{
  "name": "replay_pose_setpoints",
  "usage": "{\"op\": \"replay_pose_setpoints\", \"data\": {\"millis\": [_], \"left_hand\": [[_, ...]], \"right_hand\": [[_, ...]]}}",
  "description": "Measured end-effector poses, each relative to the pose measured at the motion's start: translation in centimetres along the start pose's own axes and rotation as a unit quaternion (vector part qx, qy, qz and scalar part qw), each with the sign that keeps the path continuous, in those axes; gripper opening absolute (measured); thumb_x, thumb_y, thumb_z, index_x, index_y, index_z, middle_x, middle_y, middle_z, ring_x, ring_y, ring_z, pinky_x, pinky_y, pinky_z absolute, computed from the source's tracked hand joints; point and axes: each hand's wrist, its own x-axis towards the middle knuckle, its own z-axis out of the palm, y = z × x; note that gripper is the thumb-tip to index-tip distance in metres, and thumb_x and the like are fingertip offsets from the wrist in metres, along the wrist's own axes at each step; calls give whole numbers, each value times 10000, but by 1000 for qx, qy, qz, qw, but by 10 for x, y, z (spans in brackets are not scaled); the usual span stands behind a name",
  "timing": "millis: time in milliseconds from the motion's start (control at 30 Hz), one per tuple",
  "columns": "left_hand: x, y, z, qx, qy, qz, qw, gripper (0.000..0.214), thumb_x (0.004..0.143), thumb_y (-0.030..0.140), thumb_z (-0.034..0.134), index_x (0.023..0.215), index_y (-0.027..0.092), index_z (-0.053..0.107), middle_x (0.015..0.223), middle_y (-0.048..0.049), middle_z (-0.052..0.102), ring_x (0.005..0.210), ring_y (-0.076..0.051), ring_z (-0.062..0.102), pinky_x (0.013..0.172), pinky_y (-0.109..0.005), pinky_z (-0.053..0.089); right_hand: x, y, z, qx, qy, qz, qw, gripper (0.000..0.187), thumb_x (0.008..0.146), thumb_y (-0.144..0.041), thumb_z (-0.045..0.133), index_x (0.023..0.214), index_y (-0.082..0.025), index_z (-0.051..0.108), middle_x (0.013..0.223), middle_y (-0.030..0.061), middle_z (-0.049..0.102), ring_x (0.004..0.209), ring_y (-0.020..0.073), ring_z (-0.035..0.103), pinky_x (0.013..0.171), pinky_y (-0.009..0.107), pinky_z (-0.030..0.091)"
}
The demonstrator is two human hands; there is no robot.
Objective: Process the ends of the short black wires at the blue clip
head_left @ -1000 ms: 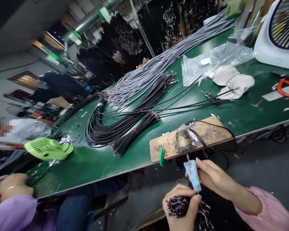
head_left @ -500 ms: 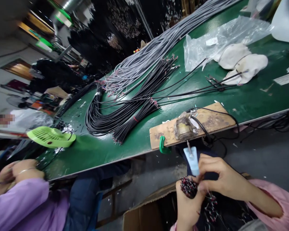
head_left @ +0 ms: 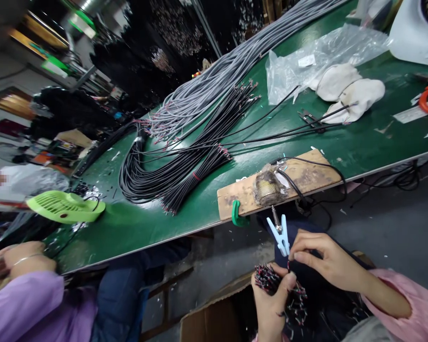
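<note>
My left hand (head_left: pixel 273 301) is wrapped round a bundle of black cables (head_left: pixel 267 278) whose red, black and pale wire ends fan out above the fist. Thumb and fingers of my right hand (head_left: pixel 316 256) are pinched on a thin wire end (head_left: pixel 288 263), just over my left thumb. Right above that wire is a light blue clip (head_left: pixel 281 236), its two legs spread in a V. The clip sits on the metal shaft of a small motor (head_left: pixel 268 186) wrapped in clear plastic. More cable ends (head_left: pixel 297 304) hang beside my left hand.
A green clamp (head_left: pixel 237 214) grips the wooden board (head_left: pixel 316 168) at the edge of the green table (head_left: pixel 128 237). Black cable bundles (head_left: pixel 192 156), grey cables (head_left: pixel 199 95), white gloves (head_left: pixel 360 97) and a lime-green fan (head_left: pixel 66 206) lie there. A cardboard box (head_left: pixel 207 323) stands below; a co-worker's purple sleeve (head_left: pixel 24 304) is left.
The blue clip has turned from its broad face to a narrow V. My right hand has drawn slightly apart from my left, and the wire between them now shows. The view has shifted slightly.
</note>
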Motion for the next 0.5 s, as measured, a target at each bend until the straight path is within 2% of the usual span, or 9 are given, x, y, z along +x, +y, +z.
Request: {"op": "replay_pose_setpoints", "data": {"millis": [167, 400, 500], "left_hand": [[-4, 10, 7, -28, -22, -15, 999, 349, 619, 366, 869, 664, 167, 586, 446, 36, 619, 303, -107, 538, 348, -186, 396], [-2, 3, 4, -2, -10, 8, 1000, 309, 637, 313, 857, 642, 147, 596, 543, 29, 608, 386, -107, 577, 357, -178, 405], [-2, 4, 6, -14, -4, -7, 1000, 324, 622, 321, 866, 633, 147, 594, 545, 31, 614, 393, -103, 582, 375, -172, 407]], "right_hand": [[-3, -8, 0, -23, -6, -20, 1000, 201, 944, -271, 585, 847, -162, 723, 803, 64, 691, 790, 193, 609, 730, 310, 448], [-7, -17, 7, -73, 19, -50, 996, 178, 944, -189, 530, 815, -166, 651, 772, 65, 661, 755, 200, 584, 739, 335, 447], [-9, -17, 11, -75, 29, -47, 996, 175, 938, -166, 497, 806, -175, 611, 763, 53, 633, 734, 194, 582, 741, 333, 455]]}}
